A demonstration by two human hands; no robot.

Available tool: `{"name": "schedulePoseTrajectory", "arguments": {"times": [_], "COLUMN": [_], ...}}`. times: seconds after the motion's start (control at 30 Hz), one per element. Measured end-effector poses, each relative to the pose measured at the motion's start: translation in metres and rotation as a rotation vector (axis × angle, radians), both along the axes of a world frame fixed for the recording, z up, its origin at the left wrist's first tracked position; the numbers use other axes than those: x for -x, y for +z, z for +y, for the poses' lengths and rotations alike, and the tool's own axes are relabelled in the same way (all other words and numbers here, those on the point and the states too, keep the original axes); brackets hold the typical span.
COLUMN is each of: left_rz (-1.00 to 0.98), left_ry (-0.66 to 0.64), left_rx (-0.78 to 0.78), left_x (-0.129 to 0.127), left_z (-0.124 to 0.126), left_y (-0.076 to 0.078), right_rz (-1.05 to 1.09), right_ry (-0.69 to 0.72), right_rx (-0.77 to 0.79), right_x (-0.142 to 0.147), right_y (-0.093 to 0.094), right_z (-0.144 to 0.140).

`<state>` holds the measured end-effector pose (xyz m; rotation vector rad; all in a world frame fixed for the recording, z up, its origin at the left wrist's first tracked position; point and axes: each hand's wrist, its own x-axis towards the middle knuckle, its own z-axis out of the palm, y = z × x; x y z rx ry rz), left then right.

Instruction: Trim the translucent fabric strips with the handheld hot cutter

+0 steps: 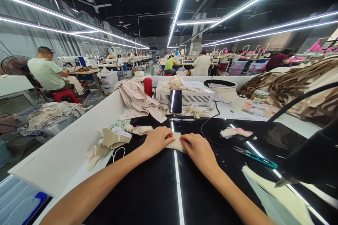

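A small cream fabric piece (177,143) lies on the glossy black tabletop (153,186) in front of me. My left hand (157,141) pinches its left edge between thumb and fingers. At its right edge, my right hand (199,149) has thumb and fingertips closed on the cloth. A black pen (182,120) rests just beyond the fabric, and a dark phone (175,101) leans upright behind it. Left of my left hand are beige and cream fabric scraps (113,139) with loose white cord. Thread snips with teal handles (260,159) lie to the right.
A white slotted box (185,93) stands at the back with a red cylinder (148,87) beside it. Draped beige cloth (139,98) covers the back left. A black machine part (311,154) juts in at right, near pale fabric strips (277,193). Other people sit at distant tables.
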<state>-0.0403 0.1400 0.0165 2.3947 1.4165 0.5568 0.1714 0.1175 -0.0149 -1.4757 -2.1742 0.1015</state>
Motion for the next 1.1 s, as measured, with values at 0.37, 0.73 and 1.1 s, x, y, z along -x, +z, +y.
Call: {"name": "schedulePoseTrajectory", "arguments": {"times": [0.37,0.73,1.1], "left_rz": [-0.081,-0.100,-0.133], "left_ry": [-0.092,-0.077,-0.030], "left_rx": [0.007,0.035,0.030], "left_x": [0.018,0.021,0.017], "left_z": [-0.016,-0.017,-0.017], "left_y": [-0.003,-0.012,-0.014], "right_rz": [0.096,0.073,0.060], "right_ry": [-0.010,0.017,0.022], "right_rx": [-0.005,0.052,0.031], "right_x": [0.001,0.000,-0.006], "right_y": [-0.009,-0.007,-0.009], "right_z": [-0.010,-0.015,-0.011]}}
